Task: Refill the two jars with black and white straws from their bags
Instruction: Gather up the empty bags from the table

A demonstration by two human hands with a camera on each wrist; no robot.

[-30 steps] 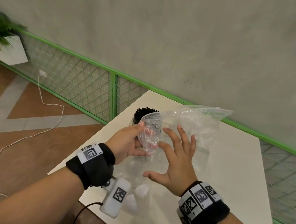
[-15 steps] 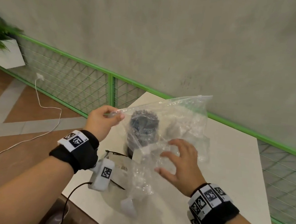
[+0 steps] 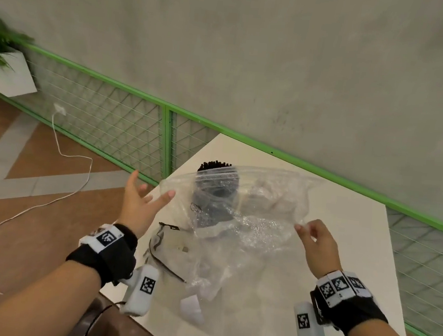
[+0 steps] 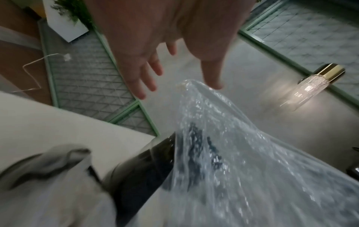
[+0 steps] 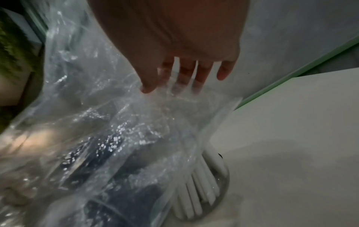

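A clear zip bag (image 3: 253,214) hangs spread in front of both jars on the white table (image 3: 342,250). My right hand (image 3: 302,227) pinches the bag's right edge; the right wrist view shows thumb and fingers (image 5: 159,87) on the film. My left hand (image 3: 150,188) is open with fingers spread beside the bag's left edge, its thumb (image 4: 213,83) close to the bag's corner (image 4: 186,84). Black straws (image 3: 215,165) stick out of the left jar above the bag. The jar of white straws (image 5: 204,192) stands to its right, partly veiled by the bag.
A second crumpled clear bag (image 3: 221,273) and a black cord (image 3: 158,245) lie on the table's near left part. A green mesh railing (image 3: 163,146) runs behind the table. A white cable (image 3: 51,178) trails on the floor at left, near a planter (image 3: 10,77).
My left hand has let go of the bag's left corner and opened. My right hand moved right and now pinches the bag's right edge, and the bag has dropped lower.
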